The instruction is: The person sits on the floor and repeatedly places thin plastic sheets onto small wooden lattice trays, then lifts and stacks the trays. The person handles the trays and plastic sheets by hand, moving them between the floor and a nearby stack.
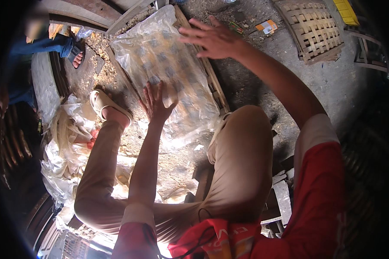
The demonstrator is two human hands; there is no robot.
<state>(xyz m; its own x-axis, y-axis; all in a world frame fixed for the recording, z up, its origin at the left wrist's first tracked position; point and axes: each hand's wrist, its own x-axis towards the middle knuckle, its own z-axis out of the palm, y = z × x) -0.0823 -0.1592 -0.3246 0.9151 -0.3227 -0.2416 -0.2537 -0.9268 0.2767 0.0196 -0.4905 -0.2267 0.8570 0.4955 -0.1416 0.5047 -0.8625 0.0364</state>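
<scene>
A clear, wrinkled plastic sheet (190,101) lies over a long flat panel on the floor. Through it shows a blurred checkered pattern of tan and grey, probably a woven surface. Wooden strips (218,88) run along the panel's sides. My left hand (157,103) is open with fingers spread, over the lower left part of the sheet; whether it presses on it I cannot tell. Farther up, my right hand (216,41) is open too, fingers apart, near the panel's top right edge. Neither hand holds anything.
A woven wooden panel (313,28) lies at the upper right, with a yellow object (345,12) beyond it. Crumpled plastic (67,146) is heaped at the left. Wood shavings (101,47) litter the floor. Another person's sandaled foot (77,56) stands at the upper left.
</scene>
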